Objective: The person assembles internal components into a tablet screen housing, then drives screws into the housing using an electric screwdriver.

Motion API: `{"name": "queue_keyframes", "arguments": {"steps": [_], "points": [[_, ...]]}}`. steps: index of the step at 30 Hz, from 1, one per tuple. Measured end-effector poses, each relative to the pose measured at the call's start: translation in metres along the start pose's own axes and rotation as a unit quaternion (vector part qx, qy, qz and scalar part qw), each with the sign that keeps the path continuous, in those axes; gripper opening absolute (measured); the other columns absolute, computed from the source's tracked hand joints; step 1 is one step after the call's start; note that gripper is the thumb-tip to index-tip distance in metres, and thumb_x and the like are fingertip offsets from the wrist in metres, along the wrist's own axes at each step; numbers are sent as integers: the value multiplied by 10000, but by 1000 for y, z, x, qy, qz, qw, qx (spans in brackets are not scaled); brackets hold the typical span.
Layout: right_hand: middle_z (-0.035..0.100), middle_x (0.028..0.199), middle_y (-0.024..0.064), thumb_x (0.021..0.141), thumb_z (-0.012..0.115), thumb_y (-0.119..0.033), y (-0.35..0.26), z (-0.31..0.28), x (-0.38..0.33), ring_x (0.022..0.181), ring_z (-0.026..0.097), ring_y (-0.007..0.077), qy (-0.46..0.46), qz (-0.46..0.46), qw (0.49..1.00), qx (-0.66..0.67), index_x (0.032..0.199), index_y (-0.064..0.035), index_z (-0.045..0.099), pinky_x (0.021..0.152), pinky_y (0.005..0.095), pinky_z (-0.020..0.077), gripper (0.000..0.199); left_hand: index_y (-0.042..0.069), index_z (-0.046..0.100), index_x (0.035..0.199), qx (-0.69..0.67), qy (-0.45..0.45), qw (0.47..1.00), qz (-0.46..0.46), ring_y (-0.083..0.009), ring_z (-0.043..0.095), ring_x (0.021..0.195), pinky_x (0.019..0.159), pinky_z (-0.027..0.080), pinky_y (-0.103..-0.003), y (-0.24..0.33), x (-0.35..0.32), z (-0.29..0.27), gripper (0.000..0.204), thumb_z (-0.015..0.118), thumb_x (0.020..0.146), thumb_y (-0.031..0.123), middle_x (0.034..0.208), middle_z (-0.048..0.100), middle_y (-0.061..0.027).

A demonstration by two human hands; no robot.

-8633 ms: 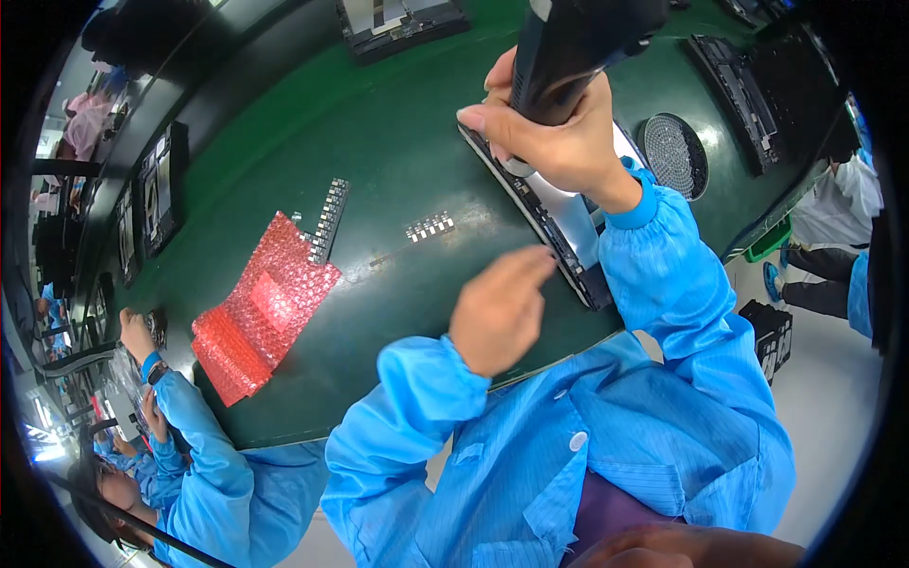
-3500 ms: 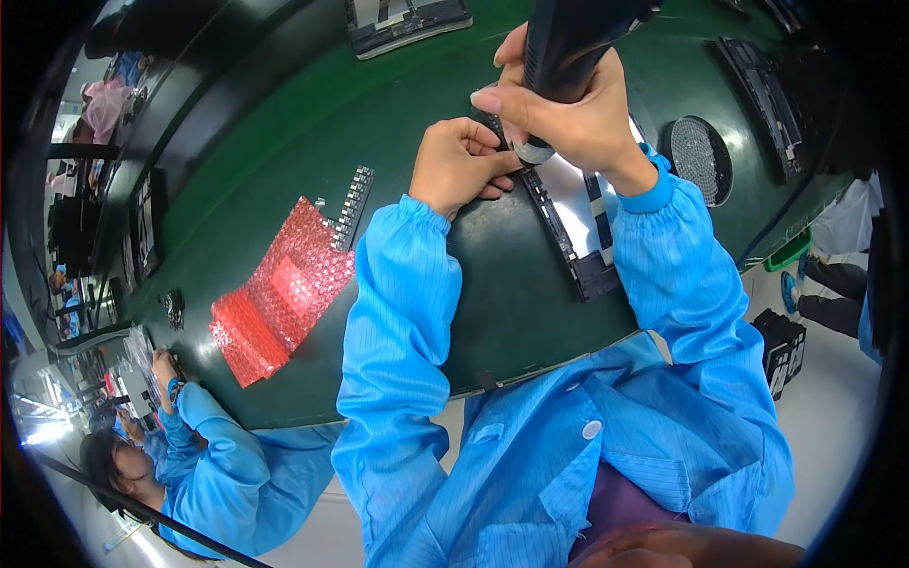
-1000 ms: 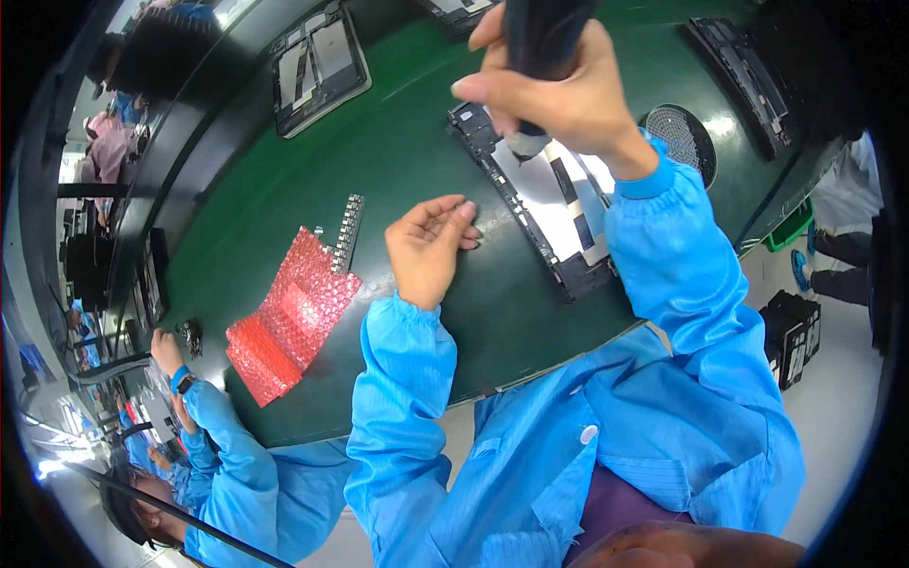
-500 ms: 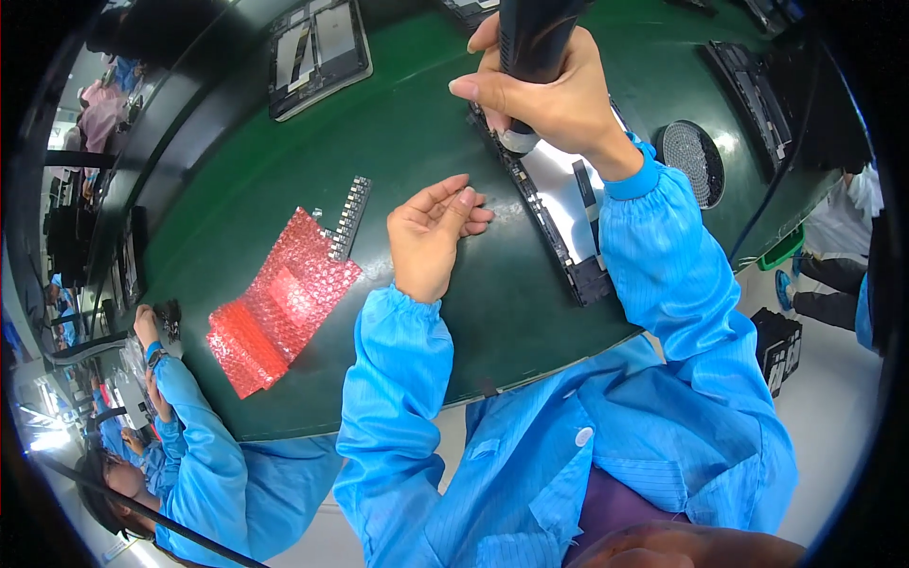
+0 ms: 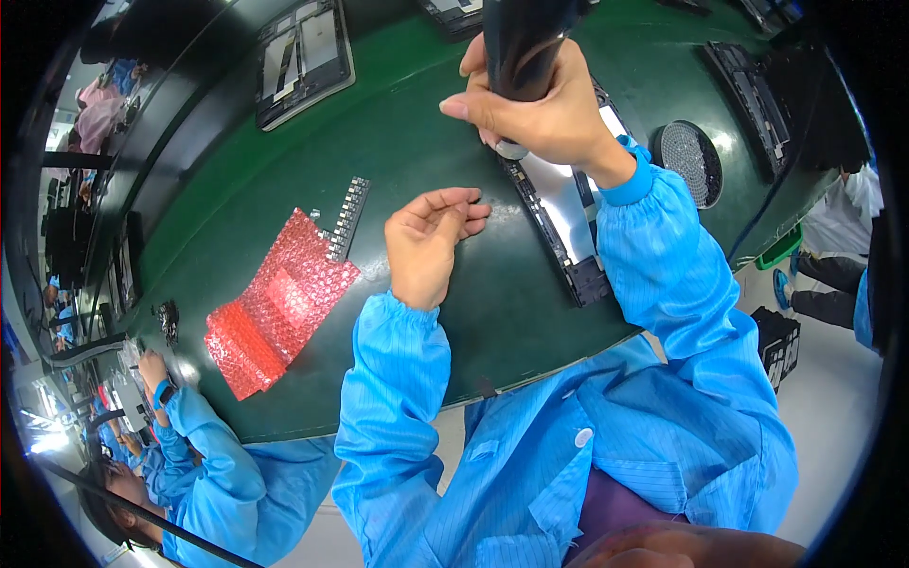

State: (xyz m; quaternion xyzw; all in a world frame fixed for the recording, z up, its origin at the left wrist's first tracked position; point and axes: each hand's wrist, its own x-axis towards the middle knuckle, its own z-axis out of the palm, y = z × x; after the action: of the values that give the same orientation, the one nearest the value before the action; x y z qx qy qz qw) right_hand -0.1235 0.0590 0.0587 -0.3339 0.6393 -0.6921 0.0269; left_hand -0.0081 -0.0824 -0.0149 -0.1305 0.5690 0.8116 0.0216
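Left hand (image 5: 426,241): a few seconds ago beside the tool's tip at the device's edge, now drawn off to the left, over bare green worktop (image 5: 502,327). Fingers loosely curled, thumb drawn in toward the forefinger; whether anything is pinched cannot be told. Its place apart presumably keeps fingers clear of the tip.

Right hand (image 5: 559,118): wrapped round a black handheld tool (image 5: 532,57), thumb along the near side; the upper end runs out of view. Held steeply, tip down, likely so that it meets one small spot; contact cannot be confirmed.

Opened flat device (image 5: 565,213): one, black frame round a silver plate, lying slantwise under the right hand and sleeve, just right of the left hand. Laid flat and open, seemingly to bare its long edge.

Component strip (image 5: 350,213): dark, with pale pieces, at the upper right corner of a red bubble-wrap sheet (image 5: 284,303); the wrap probably cushions such parts.

Round dish (image 5: 689,163): grey, textured, right of the device, probably within easy reach.

Second opened device (image 5: 305,62): at the far left, apparently parked aside.
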Motion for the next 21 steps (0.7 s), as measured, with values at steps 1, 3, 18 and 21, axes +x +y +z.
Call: {"name": "queue_keyframes", "arguments": {"steps": [1, 3, 18, 21], "points": [[579, 605, 32, 729, 759, -62, 2, 1, -1, 502, 563, 86, 7, -11, 1000, 11, 912, -6, 555, 455, 223, 442, 279, -100, 552, 1098, 7, -3, 1000, -7, -244, 644, 902, 781, 539, -308, 2, -3, 3, 233, 522, 882, -18, 1054, 618, -190], [582, 601, 25, 711, 775, -101, 4, 1, -4, 498, 566, 81, 15, -22, 999, 20, 880, -18, 577, 439, 218, 437, 273, -99, 564, 1082, 14, -7, 1000, -14, -244, 642, 914, 791, 536, -306, 4, -9, 9, 219, 510, 884, -23, 1053, 618, -183], [589, 676, 13, 772, 703, -18, -38, -54, -26, 535, 563, 87, 139, -151, 979, 3, 1022, -35, 554, 479, 215, 429, 291, -35, 603, 1092, 608, -269, 604, 439, -349, 396, 1258, 1031, 338, -470, -14, -23, 48, 459, 696, 723, 221, 1253, 505, -151], [563, 670, 54, 782, 636, 24, -47, -65, -47, 507, 528, 113, 143, -132, 979, 65, 1066, -7, 462, 474, 244, 425, 334, -1, 584, 1146, 598, -363, 558, 447, -341, 371, 1278, 1050, 322, -475, 12, 20, 31, 455, 668, 737, 179, 1285, 487, -126]]}}
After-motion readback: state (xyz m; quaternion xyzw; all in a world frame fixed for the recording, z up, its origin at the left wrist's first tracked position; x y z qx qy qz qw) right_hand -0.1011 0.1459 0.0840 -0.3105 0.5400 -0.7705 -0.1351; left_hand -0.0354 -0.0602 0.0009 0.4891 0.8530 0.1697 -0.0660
